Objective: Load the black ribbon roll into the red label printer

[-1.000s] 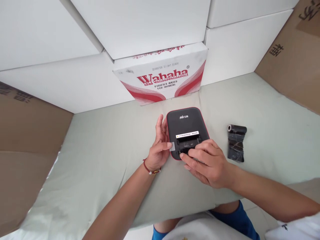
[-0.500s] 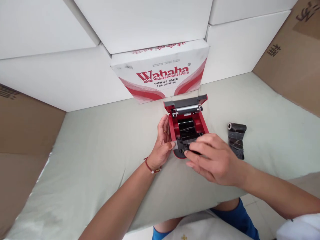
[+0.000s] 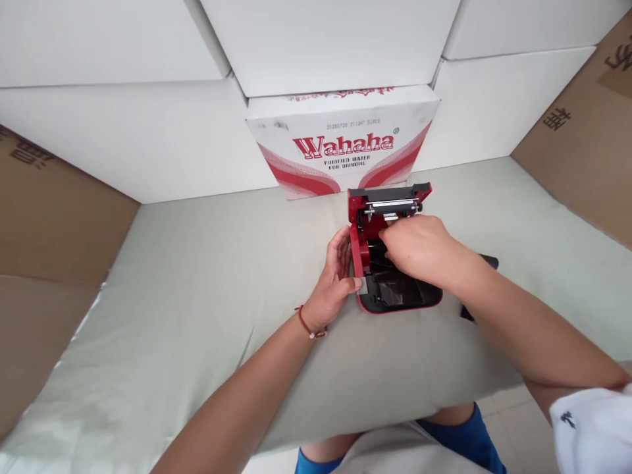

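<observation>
A small red and black printer stands on the pale green table with its lid swung up and back. My left hand grips the printer's left side, thumb pressed on a grey tab at its edge. My right hand reaches down into the open compartment, fingers curled inside where a dark roll lies; what they hold is hidden. A loose dark ribbon roll lies to the right, mostly covered by my right forearm.
A white Wahaha water carton stands right behind the printer, among stacked white boxes. Brown cardboard boxes flank the table on the left and the right. My knees show below the near table edge.
The printer's lid went from closed to open and tipped back. My right hand moved from the front edge up into the open compartment. The left hand stayed on the left side.
</observation>
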`<state>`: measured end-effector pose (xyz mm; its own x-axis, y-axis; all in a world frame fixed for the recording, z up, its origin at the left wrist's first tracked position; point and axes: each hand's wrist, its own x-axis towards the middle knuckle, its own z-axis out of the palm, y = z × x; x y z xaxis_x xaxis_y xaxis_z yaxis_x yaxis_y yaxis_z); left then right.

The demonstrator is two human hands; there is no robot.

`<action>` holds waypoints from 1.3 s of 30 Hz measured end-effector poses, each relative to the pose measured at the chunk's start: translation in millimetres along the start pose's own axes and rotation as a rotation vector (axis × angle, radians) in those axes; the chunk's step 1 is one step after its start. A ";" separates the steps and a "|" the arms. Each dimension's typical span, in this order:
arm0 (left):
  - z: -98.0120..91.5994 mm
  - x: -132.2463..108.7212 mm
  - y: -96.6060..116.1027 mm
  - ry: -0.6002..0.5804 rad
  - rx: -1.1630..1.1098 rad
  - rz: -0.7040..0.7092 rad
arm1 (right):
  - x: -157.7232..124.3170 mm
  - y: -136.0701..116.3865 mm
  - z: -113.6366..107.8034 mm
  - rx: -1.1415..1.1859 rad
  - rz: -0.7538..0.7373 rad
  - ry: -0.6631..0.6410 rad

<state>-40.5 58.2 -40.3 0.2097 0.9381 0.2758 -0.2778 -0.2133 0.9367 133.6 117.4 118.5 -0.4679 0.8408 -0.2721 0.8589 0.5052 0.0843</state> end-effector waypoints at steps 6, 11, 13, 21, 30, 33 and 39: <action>-0.5 1.5 -2.3 0.002 -0.052 -0.010 | -3.3 2.0 3.7 0.009 0.019 -0.016; 2.0 2.3 1.8 0.027 -0.124 -0.065 | -13.2 6.5 4.0 0.087 0.060 -0.020; 2.6 2.4 3.2 0.031 -0.135 -0.077 | -18.3 7.1 5.4 0.097 0.072 -0.005; 2.4 2.6 0.5 0.019 -0.127 -0.078 | -30.0 16.0 19.4 0.235 0.136 0.034; 4.5 5.4 2.1 0.006 -0.172 -0.069 | -25.8 32.4 26.6 0.667 0.056 0.150; 4.8 5.8 2.9 0.007 -0.185 -0.071 | -44.1 38.3 25.5 0.837 -0.013 0.189; 4.6 5.8 3.5 0.012 -0.202 -0.078 | -103.8 93.6 38.4 1.249 0.154 0.361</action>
<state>-36.0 61.6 -34.5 0.2265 0.9531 0.2008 -0.4436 -0.0826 0.8924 270.6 69.9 117.9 -0.2093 0.9764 -0.0525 0.4293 0.0435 -0.9021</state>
